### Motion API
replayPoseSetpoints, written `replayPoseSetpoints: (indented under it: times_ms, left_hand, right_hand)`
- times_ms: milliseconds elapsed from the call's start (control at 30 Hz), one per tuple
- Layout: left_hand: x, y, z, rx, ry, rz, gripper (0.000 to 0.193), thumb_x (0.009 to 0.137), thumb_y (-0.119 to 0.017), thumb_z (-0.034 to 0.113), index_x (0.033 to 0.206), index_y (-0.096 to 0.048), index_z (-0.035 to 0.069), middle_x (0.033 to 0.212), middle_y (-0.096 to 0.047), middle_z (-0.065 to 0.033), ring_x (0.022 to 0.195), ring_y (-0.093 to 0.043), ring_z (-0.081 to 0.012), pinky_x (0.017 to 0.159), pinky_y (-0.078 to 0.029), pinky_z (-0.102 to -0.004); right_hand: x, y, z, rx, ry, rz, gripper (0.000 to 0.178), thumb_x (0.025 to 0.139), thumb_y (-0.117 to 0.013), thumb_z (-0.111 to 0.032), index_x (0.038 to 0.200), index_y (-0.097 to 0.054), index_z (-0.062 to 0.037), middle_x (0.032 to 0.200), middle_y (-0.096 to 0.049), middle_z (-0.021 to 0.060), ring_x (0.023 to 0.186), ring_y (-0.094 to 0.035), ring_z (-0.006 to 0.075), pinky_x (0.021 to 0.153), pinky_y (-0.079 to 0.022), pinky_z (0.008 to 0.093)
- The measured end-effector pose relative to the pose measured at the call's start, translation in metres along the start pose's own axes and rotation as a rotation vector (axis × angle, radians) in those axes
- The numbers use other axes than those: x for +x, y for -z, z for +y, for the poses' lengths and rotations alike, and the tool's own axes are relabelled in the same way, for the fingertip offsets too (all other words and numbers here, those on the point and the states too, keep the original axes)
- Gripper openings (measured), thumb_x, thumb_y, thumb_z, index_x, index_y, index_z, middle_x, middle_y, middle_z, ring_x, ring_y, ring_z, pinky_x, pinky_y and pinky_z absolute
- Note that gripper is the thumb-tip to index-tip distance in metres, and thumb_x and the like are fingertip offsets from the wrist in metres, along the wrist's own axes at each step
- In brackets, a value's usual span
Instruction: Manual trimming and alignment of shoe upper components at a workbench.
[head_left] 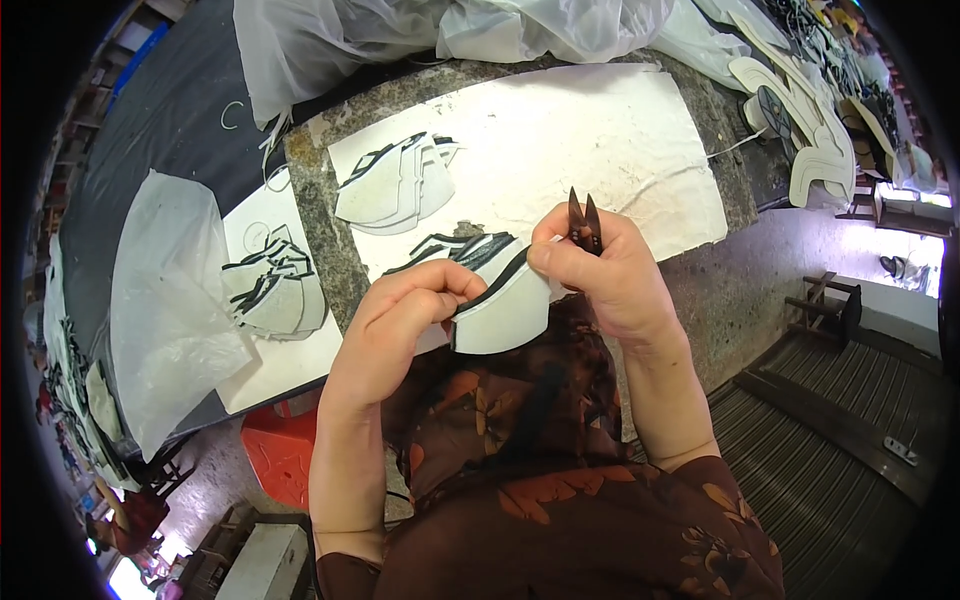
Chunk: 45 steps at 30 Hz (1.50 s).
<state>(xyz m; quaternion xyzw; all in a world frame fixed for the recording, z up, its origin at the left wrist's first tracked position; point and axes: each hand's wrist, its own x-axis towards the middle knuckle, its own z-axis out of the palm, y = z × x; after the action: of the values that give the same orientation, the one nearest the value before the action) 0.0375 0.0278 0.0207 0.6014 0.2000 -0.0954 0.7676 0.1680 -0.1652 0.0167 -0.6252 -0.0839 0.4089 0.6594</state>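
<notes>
Both hands stretch a curved, light grey panel with a black edge strip (pixel 505 318) just past the near edge of the work surface, above my lap. My left hand (pixel 395 315) pinches its left end by the black strip. At the upper right corner, thumb and fingers of my right hand (pixel 620 270) pinch the panel too. Dark thread snips (pixel 584 222) rest in that same right hand, blades parted and pointing away from me. Behind the held panel lie similar black-edged pieces (pixel 470 248), partly covered by my hands. Farther left is a fanned stack of grey panels (pixel 395 190).
A white sheet (pixel 570 125) covers much of the stone-like tabletop. Another pile of panels (pixel 285 300) lies at left beside a clear plastic bag (pixel 165 290). Plastic sheeting (pixel 450 35) is bunched at the back. A thread spool (pixel 767 112) stands right; a red stool (pixel 280 455) is below left.
</notes>
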Motion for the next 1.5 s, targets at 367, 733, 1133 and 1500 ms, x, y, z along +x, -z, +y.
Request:
replayPoseSetpoints:
  times_ms: [367, 733, 1133, 1500]
  left_hand:
    - [-0.003, 0.004, -0.01, -0.165, -0.013, 0.0, 0.04, 0.103, -0.052, 0.031, 0.1, -0.072, -0.004, 0.092, -0.065, -0.0045, 0.083, -0.058, -0.0126, 0.074, -0.048, -0.0273]
    - [-0.006, -0.008, -0.008, 0.085, 0.04, 0.059, 0.017, 0.096, -0.075, 0.017, 0.091, -0.068, 0.003, 0.079, -0.057, 0.0076, 0.071, -0.047, -0.002, 0.064, -0.039, -0.0197]
    - [-0.009, 0.004, -0.003, -0.051, 0.054, 0.012, 0.016, 0.092, -0.079, 0.013, 0.084, -0.068, 0.004, 0.076, -0.057, 0.0086, 0.069, -0.046, -0.0012, 0.062, -0.037, -0.0198]
    - [-0.002, 0.005, -0.005, 0.043, 0.022, 0.101, 0.017, 0.09, -0.081, 0.01, 0.082, -0.068, 0.004, 0.069, -0.053, 0.0097, 0.063, -0.041, -0.0008, 0.056, -0.031, -0.0203]
  right_hand:
    - [-0.001, 0.001, 0.001, 0.012, 0.008, 0.023, 0.007, 0.089, -0.072, -0.009, 0.088, -0.068, -0.0044, 0.074, -0.055, -0.0071, 0.066, -0.045, 0.0028, 0.061, -0.034, 0.0211]
    - [0.0, -0.005, 0.004, 0.001, 0.04, 0.006, 0.005, 0.09, -0.071, -0.006, 0.087, -0.067, -0.0046, 0.073, -0.058, -0.0049, 0.063, -0.048, 0.0037, 0.057, -0.037, 0.0213]
    - [-0.001, -0.006, 0.009, 0.131, -0.01, -0.062, 0.009, 0.091, -0.075, -0.012, 0.089, -0.071, -0.0044, 0.074, -0.052, -0.0092, 0.069, -0.046, 0.0012, 0.061, -0.034, 0.0196]
    - [0.001, -0.003, 0.005, 0.159, -0.036, -0.099, 0.013, 0.097, -0.07, -0.017, 0.097, -0.073, -0.0048, 0.075, -0.053, -0.0094, 0.065, -0.041, 0.0012, 0.057, -0.031, 0.0198]
